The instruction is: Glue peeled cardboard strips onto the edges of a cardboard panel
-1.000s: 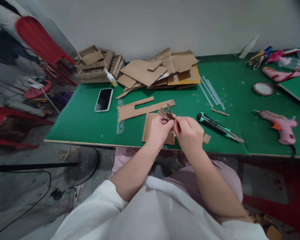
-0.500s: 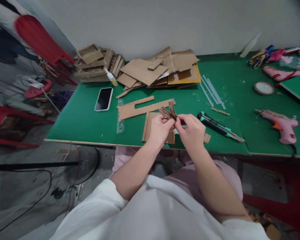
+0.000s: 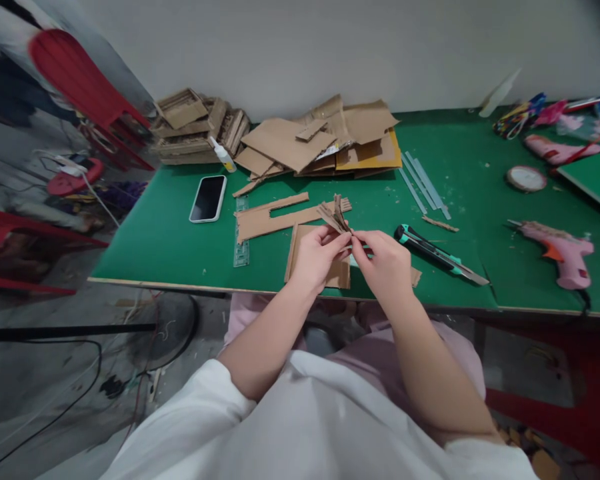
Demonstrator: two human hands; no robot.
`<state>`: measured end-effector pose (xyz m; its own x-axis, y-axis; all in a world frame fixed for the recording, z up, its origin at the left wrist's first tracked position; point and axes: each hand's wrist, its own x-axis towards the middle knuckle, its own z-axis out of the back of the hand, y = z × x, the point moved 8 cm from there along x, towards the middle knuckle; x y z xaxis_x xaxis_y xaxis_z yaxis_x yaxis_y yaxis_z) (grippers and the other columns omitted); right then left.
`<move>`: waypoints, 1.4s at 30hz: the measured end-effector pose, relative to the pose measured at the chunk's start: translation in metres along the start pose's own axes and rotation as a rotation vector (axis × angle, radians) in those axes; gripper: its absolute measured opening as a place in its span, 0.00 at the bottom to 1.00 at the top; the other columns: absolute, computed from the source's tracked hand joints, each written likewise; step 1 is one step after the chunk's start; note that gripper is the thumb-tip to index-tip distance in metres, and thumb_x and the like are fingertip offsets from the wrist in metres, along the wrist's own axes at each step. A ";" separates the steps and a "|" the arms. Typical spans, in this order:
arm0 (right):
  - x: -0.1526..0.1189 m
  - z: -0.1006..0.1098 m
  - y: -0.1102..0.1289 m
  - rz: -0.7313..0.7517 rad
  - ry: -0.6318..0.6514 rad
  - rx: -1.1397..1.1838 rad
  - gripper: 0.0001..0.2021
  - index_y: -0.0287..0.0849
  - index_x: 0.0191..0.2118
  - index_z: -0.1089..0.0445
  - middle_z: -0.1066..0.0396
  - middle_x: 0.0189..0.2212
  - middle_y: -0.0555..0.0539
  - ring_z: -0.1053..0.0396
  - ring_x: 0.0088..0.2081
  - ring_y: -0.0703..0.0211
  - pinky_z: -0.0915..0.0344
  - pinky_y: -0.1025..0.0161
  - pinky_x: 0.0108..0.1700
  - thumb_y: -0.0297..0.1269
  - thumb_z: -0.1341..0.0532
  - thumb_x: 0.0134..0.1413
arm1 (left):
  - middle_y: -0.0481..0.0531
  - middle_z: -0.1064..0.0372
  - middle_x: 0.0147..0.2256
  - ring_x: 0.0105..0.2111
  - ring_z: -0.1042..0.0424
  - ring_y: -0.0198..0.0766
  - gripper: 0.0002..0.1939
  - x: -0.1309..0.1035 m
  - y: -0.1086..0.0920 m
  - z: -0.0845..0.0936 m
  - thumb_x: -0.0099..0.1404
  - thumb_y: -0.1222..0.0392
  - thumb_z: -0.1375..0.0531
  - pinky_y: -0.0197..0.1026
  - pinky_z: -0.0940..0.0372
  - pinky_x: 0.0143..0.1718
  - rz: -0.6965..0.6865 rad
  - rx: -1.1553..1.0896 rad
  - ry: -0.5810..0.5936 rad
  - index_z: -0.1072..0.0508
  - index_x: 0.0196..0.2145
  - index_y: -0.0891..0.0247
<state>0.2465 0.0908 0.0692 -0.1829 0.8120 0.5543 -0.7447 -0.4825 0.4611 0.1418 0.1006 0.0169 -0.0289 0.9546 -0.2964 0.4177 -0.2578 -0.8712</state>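
Observation:
My left hand point(image 3: 314, 257) and my right hand point(image 3: 383, 261) meet over the front of the table, both pinching the same bundle of thin cardboard strips point(image 3: 336, 215). The strips' far ends fan apart above my fingertips; their near ends are hidden by my fingers. Beneath my hands lies a square cardboard piece point(image 3: 340, 275) with a raised strip along its left edge. Just beyond it rests a U-shaped cardboard cutout point(image 3: 254, 225) on a clear ruler point(image 3: 241, 255). To the right of my right hand lies a box cutter point(image 3: 440, 255), its blade out.
Stacked cardboard pieces point(image 3: 200, 137), flat sheets point(image 3: 290, 143), a glue bottle point(image 3: 223, 155) and a phone point(image 3: 208, 199) occupy the back and left. Glue sticks point(image 3: 423, 183), a tape roll point(image 3: 527, 178) and a pink glue gun point(image 3: 563, 250) lie rightward on the green table point(image 3: 150, 247).
The strips have shifted slightly in my fingers, and their fanned ends now point a little further up and left. My right hand has lowered slightly; both hands keep their pinch.

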 end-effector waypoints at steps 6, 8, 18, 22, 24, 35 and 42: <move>-0.003 0.000 0.004 0.003 -0.031 -0.090 0.09 0.38 0.36 0.29 0.27 0.29 0.47 0.32 0.31 0.62 0.38 0.67 0.34 0.32 0.46 0.54 | 0.51 0.28 0.31 0.32 0.30 0.32 0.14 0.002 0.001 0.002 0.48 0.66 0.37 0.34 0.36 0.35 -0.052 0.001 -0.021 0.28 0.35 0.68; -0.004 -0.002 0.008 0.023 -0.032 -0.144 0.10 0.38 0.37 0.29 0.28 0.29 0.46 0.32 0.30 0.62 0.39 0.66 0.33 0.32 0.47 0.54 | 0.52 0.28 0.32 0.34 0.30 0.34 0.14 0.003 0.001 0.003 0.47 0.68 0.38 0.36 0.35 0.37 -0.070 0.013 -0.049 0.28 0.35 0.68; -0.007 -0.006 0.013 0.052 -0.071 -0.245 0.12 0.36 0.36 0.29 0.28 0.27 0.45 0.33 0.28 0.61 0.41 0.65 0.30 0.33 0.48 0.55 | 0.52 0.29 0.32 0.34 0.31 0.34 0.12 0.005 0.000 0.004 0.46 0.71 0.41 0.38 0.36 0.39 -0.138 0.063 -0.090 0.28 0.33 0.68; -0.005 -0.007 0.007 0.013 -0.066 -0.153 0.10 0.38 0.36 0.29 0.28 0.28 0.46 0.32 0.29 0.61 0.39 0.66 0.32 0.31 0.47 0.54 | 0.50 0.30 0.29 0.29 0.32 0.31 0.12 0.005 0.000 0.006 0.47 0.70 0.41 0.33 0.37 0.31 -0.121 0.084 -0.110 0.28 0.33 0.68; -0.004 -0.008 0.005 0.007 -0.041 -0.082 0.10 0.38 0.37 0.29 0.27 0.30 0.46 0.31 0.31 0.61 0.38 0.66 0.34 0.32 0.47 0.54 | 0.49 0.30 0.28 0.27 0.33 0.29 0.14 0.005 0.001 0.006 0.48 0.70 0.41 0.30 0.39 0.26 -0.088 0.073 -0.112 0.29 0.35 0.67; -0.007 -0.011 0.009 0.077 0.016 -0.155 0.13 0.37 0.40 0.30 0.28 0.30 0.44 0.33 0.31 0.60 0.40 0.64 0.33 0.33 0.50 0.57 | 0.50 0.30 0.32 0.30 0.32 0.31 0.18 0.002 -0.003 0.006 0.48 0.68 0.40 0.32 0.37 0.29 -0.083 0.082 -0.112 0.31 0.39 0.65; -0.010 -0.016 0.010 0.092 -0.018 -0.242 0.13 0.35 0.38 0.30 0.29 0.28 0.44 0.35 0.28 0.60 0.42 0.64 0.31 0.35 0.49 0.57 | 0.50 0.31 0.30 0.32 0.31 0.33 0.15 0.005 -0.001 0.008 0.47 0.72 0.42 0.37 0.37 0.38 -0.174 0.142 -0.146 0.31 0.36 0.67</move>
<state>0.2305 0.0833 0.0573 -0.2473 0.7610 0.5998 -0.8577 -0.4599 0.2298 0.1340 0.1045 0.0136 -0.2241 0.9575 -0.1814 0.2637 -0.1196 -0.9572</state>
